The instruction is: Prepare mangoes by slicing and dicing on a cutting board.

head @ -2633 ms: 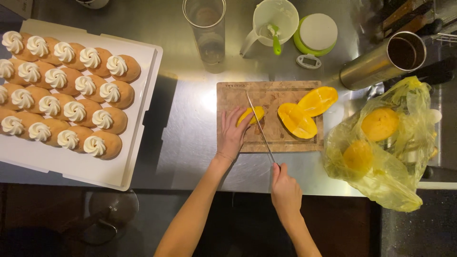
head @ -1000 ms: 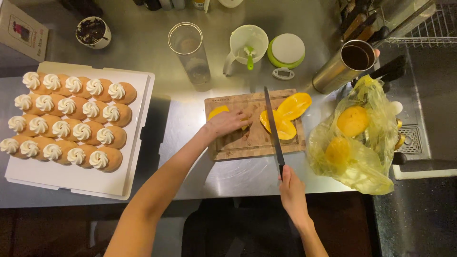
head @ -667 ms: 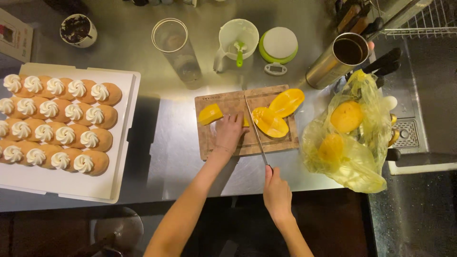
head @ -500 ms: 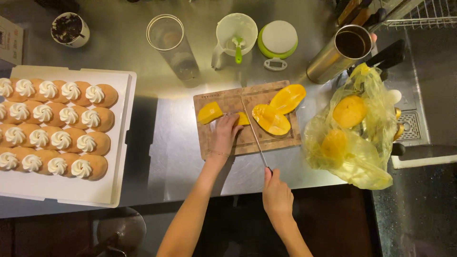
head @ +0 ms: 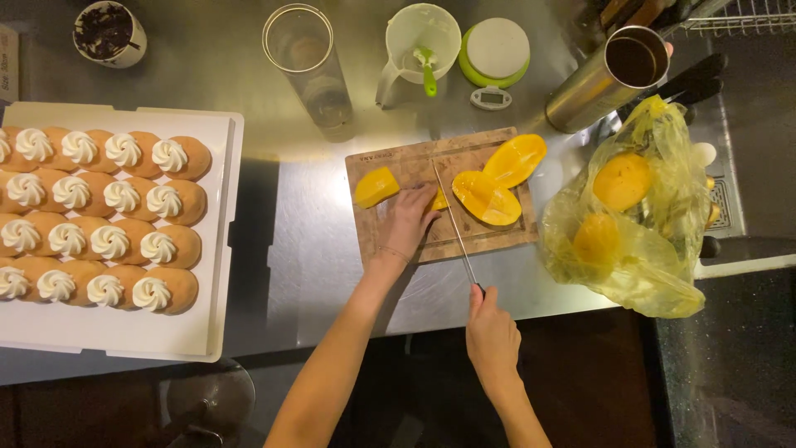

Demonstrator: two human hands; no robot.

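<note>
Three mango pieces lie on the board [head: 497,241]: a chunk [head: 376,186] at its left and two glossy orange halves [head: 497,182] at its right. The left hand [head: 408,220] presses flat on a small piece [head: 439,199]; the right hand [head: 491,332] grips a knife [head: 454,224] laid across the board. The steel counter [head: 315,249] gleams, a tray [head: 211,274] of cream-topped pastries [head: 99,216] at left, a yellow bag [head: 638,216] at right.

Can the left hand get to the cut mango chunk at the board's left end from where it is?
Probably yes. The left hand rests on the cutting board, and the mango chunk lies just to its left with bare board between them. The knife, in the right hand, is on its other side.
</note>
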